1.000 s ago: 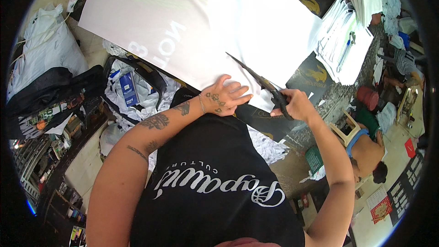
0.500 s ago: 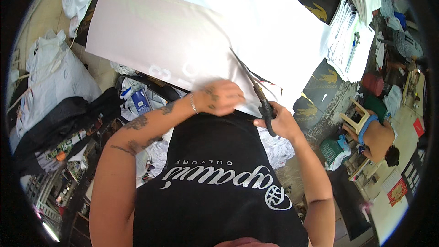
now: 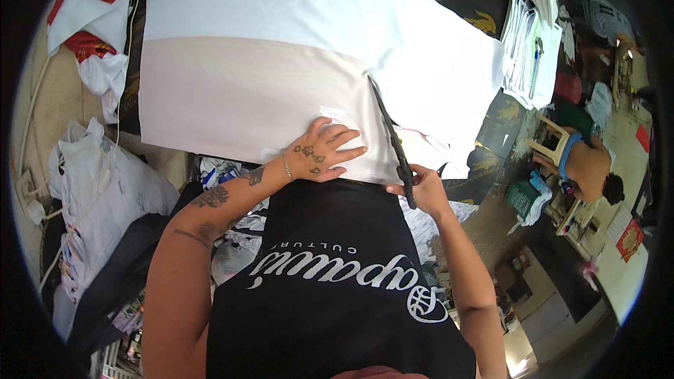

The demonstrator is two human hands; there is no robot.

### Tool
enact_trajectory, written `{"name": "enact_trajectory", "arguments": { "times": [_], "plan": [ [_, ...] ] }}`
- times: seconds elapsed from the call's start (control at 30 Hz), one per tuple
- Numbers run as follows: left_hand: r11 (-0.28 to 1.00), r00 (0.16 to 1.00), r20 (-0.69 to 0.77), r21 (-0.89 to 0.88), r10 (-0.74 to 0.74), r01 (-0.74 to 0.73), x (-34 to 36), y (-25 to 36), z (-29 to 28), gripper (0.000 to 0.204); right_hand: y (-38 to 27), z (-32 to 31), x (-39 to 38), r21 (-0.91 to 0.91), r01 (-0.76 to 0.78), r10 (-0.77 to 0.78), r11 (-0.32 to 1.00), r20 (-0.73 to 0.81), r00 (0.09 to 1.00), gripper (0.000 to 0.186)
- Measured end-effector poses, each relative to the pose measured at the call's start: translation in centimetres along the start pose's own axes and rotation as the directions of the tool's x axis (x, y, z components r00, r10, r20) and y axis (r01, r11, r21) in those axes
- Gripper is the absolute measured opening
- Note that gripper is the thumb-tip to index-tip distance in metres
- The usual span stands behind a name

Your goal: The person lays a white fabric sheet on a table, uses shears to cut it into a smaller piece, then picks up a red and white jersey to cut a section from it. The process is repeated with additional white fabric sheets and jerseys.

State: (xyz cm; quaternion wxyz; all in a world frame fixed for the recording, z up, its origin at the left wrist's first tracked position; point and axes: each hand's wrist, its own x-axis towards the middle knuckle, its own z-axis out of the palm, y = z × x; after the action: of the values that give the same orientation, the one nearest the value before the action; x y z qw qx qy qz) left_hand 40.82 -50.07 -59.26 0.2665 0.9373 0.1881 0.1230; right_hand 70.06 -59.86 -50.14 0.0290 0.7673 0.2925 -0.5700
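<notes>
The broad white sheet of fabric [image 3: 295,49] lies spread flat across the bench [image 3: 491,126], whose dark cover printed with gold crocodile figures shows along the far and right edges; the sheet's near half looks faintly pinkish, the far half a cooler white. From the head view, the left hand [image 3: 324,151] is pressed palm-down on the near edge of the sheet, fingers [image 3: 347,135] spread flat and holding nothing, just pinning the cloth. The right hand [image 3: 421,186] has its fingers closed round the handles of long dark-bladed scissors [image 3: 390,133], whose blades run away from the person into the sheet along a cut line just beside the left hand. At the right end of the bench sits a stack of white papers [image 3: 530,42] with a pen lying on it. To the left, off the bench, slumps a white plastic bag [image 3: 98,189], and red-and-white cloth [image 3: 88,17] is bunched near the far left corner. Another person [image 3: 590,168] sits low at the right, well apart.
</notes>
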Motion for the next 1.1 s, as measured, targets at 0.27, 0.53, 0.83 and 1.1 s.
{"name": "enact_trajectory", "arguments": {
  "times": [0.27, 0.53, 0.83, 1.1],
  "plan": [
    [1.0, 1.0, 0.004, 0.014, 0.012, -0.012, -0.3, -0.5, 0.1, 0.072, -4.3, -0.2, 1.1, 0.074, 0.065, -0.065, 0.995, -0.007, 0.998, 0.074],
    [0.973, 0.999, 0.047, -0.229, 0.014, -0.003, 0.7, -1.1, -2.0, 0.065, -6.7, -5.3, 4.8, 0.022, 0.204, -0.204, 0.979, 0.033, 0.978, 0.075],
    [0.74, 0.715, -0.412, 0.129, -0.565, 0.66, -15.0, -10.3, -10.3, 0.057, -16.8, -20.9, 7.4, -0.635, 0.313, -0.106, 0.706, 0.342, 0.934, 0.086],
    [0.669, 0.716, -0.306, 0.258, -0.627, 0.697, -17.6, -10.8, -9.9, 0.067, -20.6, -16.8, 11.3, -0.642, 0.297, -0.139, 0.707, 0.286, 0.948, 0.073]
  ]
}}
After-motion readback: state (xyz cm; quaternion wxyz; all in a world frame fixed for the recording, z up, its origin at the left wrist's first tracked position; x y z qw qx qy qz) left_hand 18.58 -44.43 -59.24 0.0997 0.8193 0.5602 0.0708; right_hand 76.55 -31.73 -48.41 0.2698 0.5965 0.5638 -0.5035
